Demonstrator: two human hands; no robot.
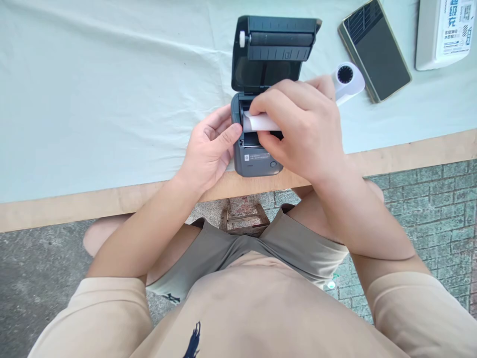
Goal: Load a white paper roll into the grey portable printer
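Note:
A small dark label printer [257,166] stands at the table's front edge with its lid [276,49] raised. Inside the lid runs a black roller with a white gear at its left end. My left hand [214,144] grips the printer's left side, thumb on the rim. From the right, my right hand [301,124] reaches over the open bay and pinches a white paper roll [261,123], which lies in the bay. My right fingers hide the right part of the roll and bay.
A white cylinder [350,82] with a dark round end lies just beyond my right hand. Behind it rests a smartphone [383,49]. A white package with a printed label [443,35] is at the far right. The wooden table edge [112,201] runs below a pale cloth.

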